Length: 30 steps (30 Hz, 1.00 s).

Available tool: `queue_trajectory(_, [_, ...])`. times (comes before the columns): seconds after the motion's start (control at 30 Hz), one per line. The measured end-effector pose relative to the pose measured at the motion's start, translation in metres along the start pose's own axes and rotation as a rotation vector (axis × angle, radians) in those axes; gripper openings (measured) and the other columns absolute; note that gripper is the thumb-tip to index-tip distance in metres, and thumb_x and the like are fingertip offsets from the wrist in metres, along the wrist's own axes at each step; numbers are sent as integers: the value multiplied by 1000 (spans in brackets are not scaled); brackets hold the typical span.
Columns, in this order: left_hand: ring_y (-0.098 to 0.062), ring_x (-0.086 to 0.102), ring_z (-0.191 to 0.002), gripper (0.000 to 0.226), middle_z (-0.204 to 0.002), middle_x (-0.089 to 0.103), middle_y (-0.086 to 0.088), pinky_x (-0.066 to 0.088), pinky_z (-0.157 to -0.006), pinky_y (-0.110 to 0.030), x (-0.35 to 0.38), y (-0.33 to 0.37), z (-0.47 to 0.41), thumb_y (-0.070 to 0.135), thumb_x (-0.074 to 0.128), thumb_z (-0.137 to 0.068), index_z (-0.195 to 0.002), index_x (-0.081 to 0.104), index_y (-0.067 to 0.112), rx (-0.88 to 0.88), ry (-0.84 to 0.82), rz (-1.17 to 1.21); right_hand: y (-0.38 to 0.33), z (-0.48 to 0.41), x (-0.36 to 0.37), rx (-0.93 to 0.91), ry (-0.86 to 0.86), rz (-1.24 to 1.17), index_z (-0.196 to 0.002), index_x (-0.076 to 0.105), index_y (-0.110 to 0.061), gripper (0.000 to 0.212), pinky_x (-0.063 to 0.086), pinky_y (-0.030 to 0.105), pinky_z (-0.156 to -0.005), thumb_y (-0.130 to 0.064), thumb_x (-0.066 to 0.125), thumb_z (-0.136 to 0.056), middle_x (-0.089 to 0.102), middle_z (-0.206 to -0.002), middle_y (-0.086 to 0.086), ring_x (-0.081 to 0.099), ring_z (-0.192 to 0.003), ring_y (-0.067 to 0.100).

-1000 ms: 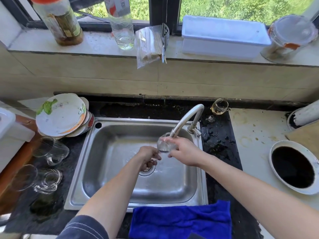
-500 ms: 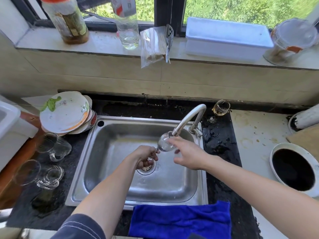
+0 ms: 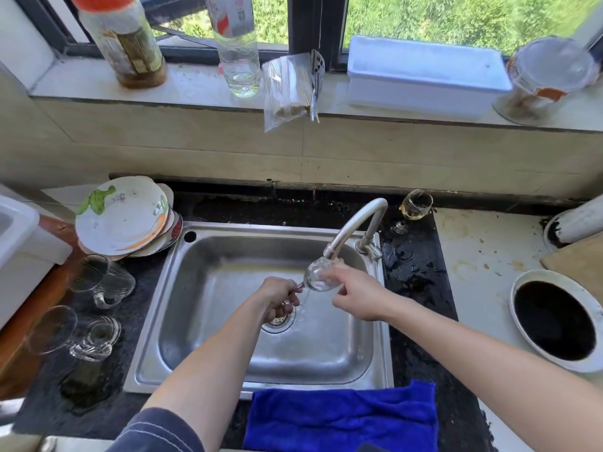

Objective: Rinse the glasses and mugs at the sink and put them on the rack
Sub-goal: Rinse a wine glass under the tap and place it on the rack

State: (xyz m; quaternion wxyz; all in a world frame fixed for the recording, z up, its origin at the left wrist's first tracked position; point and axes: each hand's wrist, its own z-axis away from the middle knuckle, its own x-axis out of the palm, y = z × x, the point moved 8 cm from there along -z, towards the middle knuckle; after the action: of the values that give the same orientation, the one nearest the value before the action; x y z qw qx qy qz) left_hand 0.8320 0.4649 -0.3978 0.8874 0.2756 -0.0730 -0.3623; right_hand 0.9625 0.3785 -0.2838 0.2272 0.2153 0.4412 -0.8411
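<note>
Left hand [image 3: 277,296] gripping stem, wine glass [image 3: 321,275] under tap [image 3: 354,225], right hand [image 3: 355,293] cupping bowl

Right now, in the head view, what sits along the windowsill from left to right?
Brown bottle with an orange cap → clear plastic bottle → plastic bag of sticks, hanging over the sill's edge → white lidded box → round tub with a clear lid.

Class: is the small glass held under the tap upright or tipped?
Tipped: the glass slants, stem pinched low in the left hand, mouth raised toward the tap.
</note>
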Motion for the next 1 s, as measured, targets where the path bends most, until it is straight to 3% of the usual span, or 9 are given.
queue_trajectory(0.13, [-11, 34, -26, 19, -60, 53, -10, 19, -37, -7, 0, -4, 0, 11, 46, -93, -78, 58, 7, 7, 11, -26, -7, 3, 8, -14, -91, -228, -128, 58, -19, 49, 51, 28, -64, 1, 60, -83, 48, -136, -5, 67, -89, 17])
queue_trajectory(0.27, [-12, 33, -26, 17, -58, 52, -10, 18, -39, -8, -2, -1, 1, 9, 46, -91, -78, 57, 7, 16, 49, 4, 1, -2, 6, 61, -55, -177, -132, 55, -20, 49, 50, 26, -78, -2, 56, -87, 54, -132, -2, 59, -96, 12])
queue_trajectory(0.33, [-12, 34, -27, 17, -58, 53, -10, 19, -40, -10, -3, -1, 1, 9, 48, -91, -77, 57, 7, 22, 59, 5, -5, 0, 11, 52, -127, -323, -130, 58, -17, 47, 51, 25, -67, 1, 57, -87, 54, -126, -4, 66, -91, 11])
queue_trajectory(0.43, [-12, 35, -30, 17, -58, 53, -10, 20, -39, -9, -5, -1, 2, 10, 46, -92, -79, 56, 8, 21, 95, 31, 1, -5, 2, 69, 3, -327, -135, 51, -19, 52, 47, 23, -61, 1, 55, -88, 51, -135, -1, 64, -90, 11])
queue_trajectory(0.57, [-12, 35, -32, 14, -57, 52, -10, 20, -38, -8, -13, -2, 4, 7, 46, -91, -79, 53, 9, 32, 151, 53, 0, -3, 19, 86, -146, -440, -120, 62, -16, 35, 52, 22, -60, 0, 55, -90, 62, -120, -5, 68, -91, 16])
queue_trajectory(0.67, [-13, 32, -39, 15, -59, 48, -12, 17, -35, -8, -18, 1, 7, 4, 40, -92, -78, 46, 9, 45, 187, 109, 9, -9, -2, 103, 158, -704, -95, 69, -12, 16, 45, 20, -51, -5, 54, -95, 71, -101, 9, 69, -73, 16])
queue_trajectory(0.73, [-15, 32, -43, 11, -64, 47, -13, 17, -34, -9, -21, 5, 9, 6, 39, -92, -82, 44, 8, 52, 207, 109, 18, -13, -10, 116, 360, -582, -86, 67, -17, 11, 43, 21, -51, -16, 59, -94, 70, -92, 8, 68, -68, 15])
queue_trajectory(0.9, [-14, 29, -38, 15, -58, 42, -5, 15, -38, -11, -14, 14, 25, 11, 46, -88, -75, 40, 14, 110, 150, 102, 33, -24, -9, 216, 423, -418, -89, 61, -11, 28, 55, 43, -66, -38, 54, -94, 64, -77, 0, 67, -60, 18])
queue_trajectory(1.0, [-18, 34, -45, 12, -64, 41, -5, 23, -44, -19, -15, 23, 34, 20, 47, -86, -77, 41, 14, 184, 206, 47, 23, -17, -19, 166, 563, 24, -109, 55, -17, 30, 47, 38, -72, -41, 39, -98, 60, -99, -4, 58, -83, 18])
